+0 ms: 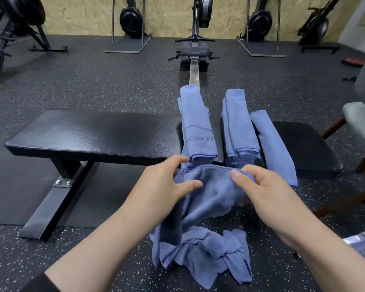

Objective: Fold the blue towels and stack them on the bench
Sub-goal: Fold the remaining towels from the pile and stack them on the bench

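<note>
1. We hold both hands low before the counter (pixel 89 131): left hand (pixel 167 182) and right hand (pixel 261 186) pinch the loose towel (pixel 211 192) by its top edge.
2. Its tail lies bunched on the floor (pixel 51 85).
3. Folded towels (pixel 238 125) rest on the counter.

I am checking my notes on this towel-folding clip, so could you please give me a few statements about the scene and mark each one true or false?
1. Both hands hold the same blue towel: the left hand and the right hand grip the unfolded towel. True.
2. The black bench carries no towels. False: folded towels lie across its right part.
3. The folded towel with lettering lies to the left of the folded stack. True.
4. The held towel is neatly folded. False: it hangs crumpled down to the floor.
5. A rowing machine stands beyond the bench. True.
</note>
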